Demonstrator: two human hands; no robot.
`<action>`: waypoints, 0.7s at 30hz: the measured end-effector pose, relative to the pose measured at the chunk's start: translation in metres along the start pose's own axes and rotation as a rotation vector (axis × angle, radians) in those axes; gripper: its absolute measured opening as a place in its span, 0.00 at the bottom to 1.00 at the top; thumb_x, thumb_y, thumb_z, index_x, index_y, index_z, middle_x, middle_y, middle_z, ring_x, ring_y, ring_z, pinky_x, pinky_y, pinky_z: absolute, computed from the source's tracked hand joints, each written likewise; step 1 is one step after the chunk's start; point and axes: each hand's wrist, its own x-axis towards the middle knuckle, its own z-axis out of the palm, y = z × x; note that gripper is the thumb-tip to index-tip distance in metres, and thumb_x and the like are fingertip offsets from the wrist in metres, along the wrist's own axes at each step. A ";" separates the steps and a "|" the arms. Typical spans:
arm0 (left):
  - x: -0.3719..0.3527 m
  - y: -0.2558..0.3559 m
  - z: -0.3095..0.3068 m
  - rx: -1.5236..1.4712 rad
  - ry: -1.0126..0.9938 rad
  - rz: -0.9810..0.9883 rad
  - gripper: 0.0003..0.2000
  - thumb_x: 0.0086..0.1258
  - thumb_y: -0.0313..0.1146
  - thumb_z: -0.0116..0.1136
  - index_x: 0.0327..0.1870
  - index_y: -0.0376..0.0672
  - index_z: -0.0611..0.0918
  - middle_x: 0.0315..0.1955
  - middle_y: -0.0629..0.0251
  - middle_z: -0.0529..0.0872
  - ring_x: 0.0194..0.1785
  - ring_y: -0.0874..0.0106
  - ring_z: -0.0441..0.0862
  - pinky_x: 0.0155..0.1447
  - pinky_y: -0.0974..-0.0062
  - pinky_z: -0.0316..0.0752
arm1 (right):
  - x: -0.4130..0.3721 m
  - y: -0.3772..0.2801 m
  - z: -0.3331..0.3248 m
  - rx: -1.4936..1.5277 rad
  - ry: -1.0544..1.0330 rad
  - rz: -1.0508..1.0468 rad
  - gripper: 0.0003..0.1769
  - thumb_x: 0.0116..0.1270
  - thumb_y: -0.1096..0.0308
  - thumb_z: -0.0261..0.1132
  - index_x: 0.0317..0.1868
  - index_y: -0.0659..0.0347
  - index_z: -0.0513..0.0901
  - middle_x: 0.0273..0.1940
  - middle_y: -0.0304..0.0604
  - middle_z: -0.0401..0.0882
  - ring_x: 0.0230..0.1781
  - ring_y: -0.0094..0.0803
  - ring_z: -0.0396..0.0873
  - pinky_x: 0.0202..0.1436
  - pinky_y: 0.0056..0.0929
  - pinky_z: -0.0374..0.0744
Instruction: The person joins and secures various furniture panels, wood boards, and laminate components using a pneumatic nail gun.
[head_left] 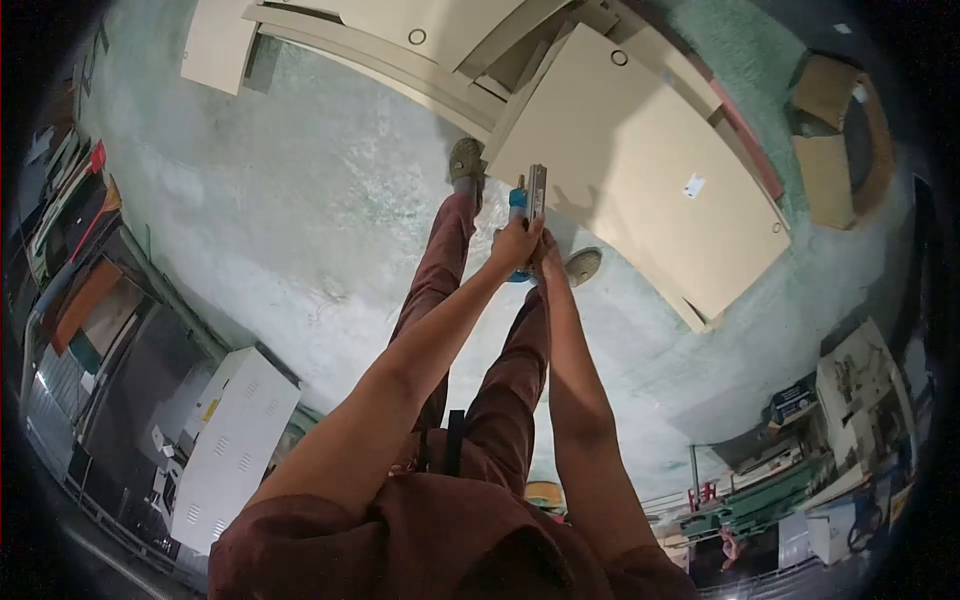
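Both of my hands are closed around a silver tool (538, 188) with a long narrow metal body and a blue cylinder with a brass-coloured tip alongside it. I cannot make out its exact kind. My left hand (515, 244) wraps its left side near the blue part. Close against it, my right hand (547, 257) grips the lower end, its fingers partly hidden. Just beyond the hands, a large beige panel (640, 170) with round holes and a small white label (694, 185) lies at an angle, with the shadow of a hand on it.
More beige panels (370, 55) lie at the top. A cardboard box (825, 170) sits at the far right. A white vented cabinet (235, 440) stands at lower left, near racks of material. Green machinery (750, 505) is at lower right. My shoes stand beside the panel on the concrete floor (290, 190).
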 end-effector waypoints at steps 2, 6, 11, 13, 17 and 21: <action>0.011 -0.007 0.006 -0.016 -0.017 -0.053 0.29 0.61 0.58 0.41 0.45 0.35 0.70 0.33 0.46 0.80 0.41 0.49 0.76 0.52 0.59 0.64 | 0.015 0.000 0.002 -0.087 -0.030 0.084 0.22 0.64 0.53 0.51 0.52 0.60 0.69 0.40 0.42 0.75 0.38 0.29 0.74 0.37 0.24 0.74; 0.033 -0.023 0.023 -0.029 0.012 -0.016 0.28 0.63 0.57 0.39 0.45 0.35 0.68 0.31 0.46 0.80 0.40 0.48 0.77 0.52 0.56 0.62 | 0.024 -0.002 0.005 -0.019 0.035 0.033 0.24 0.62 0.49 0.51 0.40 0.66 0.73 0.28 0.42 0.74 0.27 0.27 0.72 0.27 0.26 0.72; 0.042 -0.025 0.028 -0.016 0.032 -0.019 0.28 0.63 0.57 0.38 0.45 0.35 0.68 0.31 0.45 0.80 0.40 0.47 0.76 0.51 0.55 0.62 | 0.046 0.012 -0.006 -0.093 0.023 0.056 0.26 0.61 0.47 0.52 0.40 0.66 0.74 0.27 0.43 0.74 0.27 0.27 0.73 0.25 0.26 0.72; 0.043 -0.025 0.030 0.016 -0.004 -0.031 0.29 0.63 0.58 0.37 0.46 0.34 0.68 0.31 0.43 0.80 0.40 0.47 0.76 0.51 0.55 0.61 | 0.040 0.009 -0.008 -0.123 -0.024 0.037 0.29 0.61 0.45 0.50 0.42 0.67 0.73 0.28 0.44 0.75 0.26 0.30 0.73 0.26 0.29 0.72; 0.040 -0.013 0.031 0.012 0.014 -0.016 0.30 0.63 0.58 0.37 0.44 0.33 0.70 0.32 0.41 0.79 0.42 0.46 0.75 0.51 0.54 0.61 | 0.033 -0.013 -0.008 -0.307 0.026 -0.091 0.34 0.60 0.41 0.48 0.44 0.69 0.73 0.29 0.49 0.77 0.25 0.35 0.75 0.27 0.33 0.73; 0.049 0.041 0.019 0.068 0.090 0.130 0.29 0.62 0.57 0.40 0.40 0.33 0.72 0.30 0.41 0.79 0.40 0.47 0.76 0.53 0.55 0.61 | 0.050 -0.054 -0.026 -0.250 -0.001 -0.028 0.33 0.61 0.41 0.46 0.45 0.67 0.72 0.32 0.48 0.77 0.29 0.32 0.75 0.31 0.30 0.73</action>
